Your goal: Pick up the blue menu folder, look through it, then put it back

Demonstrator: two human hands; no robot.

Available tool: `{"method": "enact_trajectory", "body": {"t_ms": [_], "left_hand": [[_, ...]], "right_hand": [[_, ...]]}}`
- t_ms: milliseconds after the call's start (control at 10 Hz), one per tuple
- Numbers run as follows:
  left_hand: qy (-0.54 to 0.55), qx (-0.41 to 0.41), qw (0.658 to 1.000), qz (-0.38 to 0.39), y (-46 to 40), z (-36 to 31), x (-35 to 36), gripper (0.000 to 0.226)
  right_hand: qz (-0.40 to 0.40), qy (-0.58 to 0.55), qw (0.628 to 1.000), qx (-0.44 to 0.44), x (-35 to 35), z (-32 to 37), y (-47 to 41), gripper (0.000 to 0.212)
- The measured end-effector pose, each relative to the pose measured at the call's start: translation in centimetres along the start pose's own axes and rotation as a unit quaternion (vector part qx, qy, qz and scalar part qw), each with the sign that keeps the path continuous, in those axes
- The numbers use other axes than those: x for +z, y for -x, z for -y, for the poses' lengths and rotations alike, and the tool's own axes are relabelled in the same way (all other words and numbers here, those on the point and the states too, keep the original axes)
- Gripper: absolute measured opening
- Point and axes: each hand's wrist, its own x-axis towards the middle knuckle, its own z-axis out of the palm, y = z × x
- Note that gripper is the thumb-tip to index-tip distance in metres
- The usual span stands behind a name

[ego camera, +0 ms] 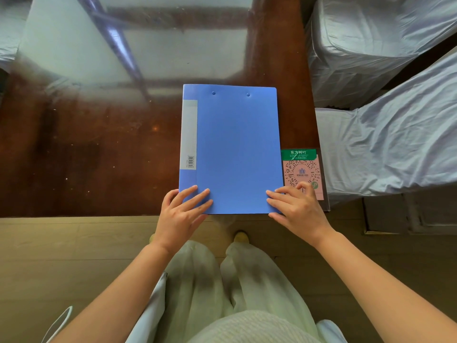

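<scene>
The blue folder (235, 149) lies closed on the table (86, 149). Left hand (181, 217) and right hand (298, 209) rest open-fingered on its near corners, gripping nothing; a card (303, 169) lies just right.

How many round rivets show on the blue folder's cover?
2, both near the far edge of the blue folder: one rivet toward the spine side, the other further right. Any inside the closed cover are hidden.

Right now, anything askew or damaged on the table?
Nothing stands out. The folder lies closed and flat near the table edge, both hands on its near corners. The QR card sits beside it, unharmed.
</scene>
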Motion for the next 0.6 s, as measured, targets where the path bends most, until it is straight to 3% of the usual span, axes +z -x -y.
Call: {"method": "enact_trajectory", "body": {"t_ms": [600], "left_hand": [[-0.004,0.002,0.999,0.043,-1.2,-0.2,-2.2,0.043]], "right_hand": [[-0.014,0.002,1.000,0.021,-1.1,0.5,-0.3,0.029]]}}
